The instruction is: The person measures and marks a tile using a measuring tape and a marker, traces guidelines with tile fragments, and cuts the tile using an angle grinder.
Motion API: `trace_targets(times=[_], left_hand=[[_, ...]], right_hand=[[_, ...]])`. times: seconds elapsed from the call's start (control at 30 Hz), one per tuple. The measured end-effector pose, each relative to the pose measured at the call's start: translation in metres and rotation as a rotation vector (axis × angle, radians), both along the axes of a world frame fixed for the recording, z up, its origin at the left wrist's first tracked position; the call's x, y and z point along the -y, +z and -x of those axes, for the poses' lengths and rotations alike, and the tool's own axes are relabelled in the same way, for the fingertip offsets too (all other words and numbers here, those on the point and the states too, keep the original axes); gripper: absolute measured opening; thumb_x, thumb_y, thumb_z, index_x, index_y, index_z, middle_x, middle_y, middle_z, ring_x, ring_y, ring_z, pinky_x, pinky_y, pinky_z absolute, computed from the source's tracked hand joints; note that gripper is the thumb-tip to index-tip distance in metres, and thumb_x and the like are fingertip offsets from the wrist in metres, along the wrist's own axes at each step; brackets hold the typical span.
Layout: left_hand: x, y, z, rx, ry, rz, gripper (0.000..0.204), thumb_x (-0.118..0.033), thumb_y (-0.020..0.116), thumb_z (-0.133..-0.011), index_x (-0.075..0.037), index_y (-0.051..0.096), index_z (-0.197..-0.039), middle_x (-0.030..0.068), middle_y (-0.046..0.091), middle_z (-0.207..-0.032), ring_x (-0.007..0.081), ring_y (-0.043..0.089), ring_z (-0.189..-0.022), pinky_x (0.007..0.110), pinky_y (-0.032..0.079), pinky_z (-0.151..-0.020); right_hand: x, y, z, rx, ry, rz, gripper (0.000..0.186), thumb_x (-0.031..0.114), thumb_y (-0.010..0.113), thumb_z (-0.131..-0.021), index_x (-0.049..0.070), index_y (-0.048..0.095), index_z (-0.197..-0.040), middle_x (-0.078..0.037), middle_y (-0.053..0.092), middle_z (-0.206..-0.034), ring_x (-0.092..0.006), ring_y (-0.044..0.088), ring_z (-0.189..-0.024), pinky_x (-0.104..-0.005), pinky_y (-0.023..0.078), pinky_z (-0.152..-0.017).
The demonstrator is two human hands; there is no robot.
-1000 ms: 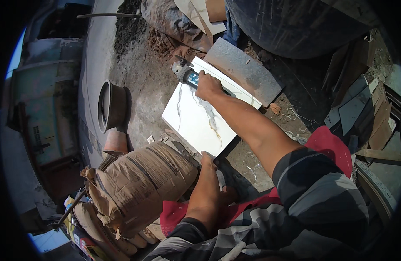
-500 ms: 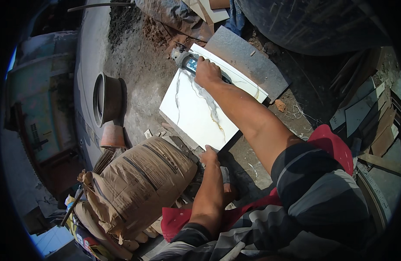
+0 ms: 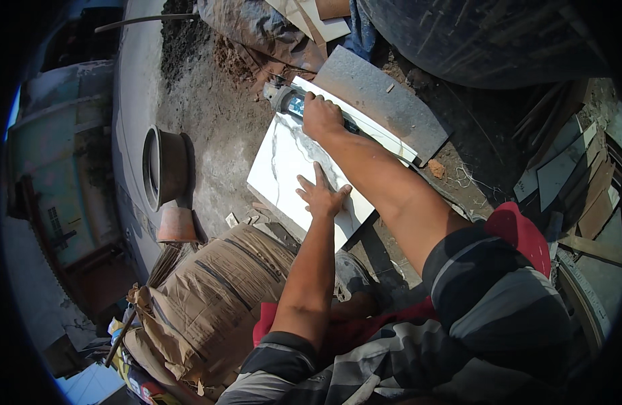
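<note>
A white marble-patterned tile (image 3: pixel 272 164) with grey and gold veins lies on the ground in front of me. My left hand (image 3: pixel 324 198) rests on its face with the fingers spread. My right hand (image 3: pixel 322 117) is wrapped round the body of an angle grinder (image 3: pixel 294 104) at the tile's far end. The grinder's head sticks out past my fingers to the left; its disc cannot be made out. A straight line runs along the tile's right side, with a narrow white strip beyond it. Under that side lies a grey slab (image 3: pixel 368 91).
To the left stand a dark round tub (image 3: pixel 169 165) and an orange pot (image 3: pixel 177 225). A large brown paper sack (image 3: pixel 223 283) is at near left. A big dark rounded container (image 3: pixel 486 40) fills the far right. Tile offcuts (image 3: pixel 560 169) lean at right.
My left hand has left the tile's near edge and moved forward onto its face, fingers spreading. The right hand stays on the grinder at the far end, almost unmoved.
</note>
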State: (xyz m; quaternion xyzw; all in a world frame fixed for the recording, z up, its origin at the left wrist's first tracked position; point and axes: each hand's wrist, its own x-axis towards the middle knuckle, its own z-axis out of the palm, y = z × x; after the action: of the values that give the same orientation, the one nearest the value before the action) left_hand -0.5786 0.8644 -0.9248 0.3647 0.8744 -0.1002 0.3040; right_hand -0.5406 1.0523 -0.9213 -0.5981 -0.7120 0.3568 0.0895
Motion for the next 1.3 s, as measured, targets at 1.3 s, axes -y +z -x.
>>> trace_targets(times=[1.3], left_hand=[[0.002,-0.005,0.003,-0.013,-0.068,0.014,0.109,-0.053,0.077,-0.07,-0.038,0.008,-0.152,0.0281,-0.003,-0.155,0.0583,0.006,-0.138,0.073,0.031,-0.098]], right_hand=[[-0.005,0.003,0.013,0.076,0.022,0.023,0.049,0.015,0.068,-0.081,-0.002,0.047,-0.122,-0.022,0.061,-0.113,-0.0324,0.065,-0.103,-0.0389,0.053,-0.088]])
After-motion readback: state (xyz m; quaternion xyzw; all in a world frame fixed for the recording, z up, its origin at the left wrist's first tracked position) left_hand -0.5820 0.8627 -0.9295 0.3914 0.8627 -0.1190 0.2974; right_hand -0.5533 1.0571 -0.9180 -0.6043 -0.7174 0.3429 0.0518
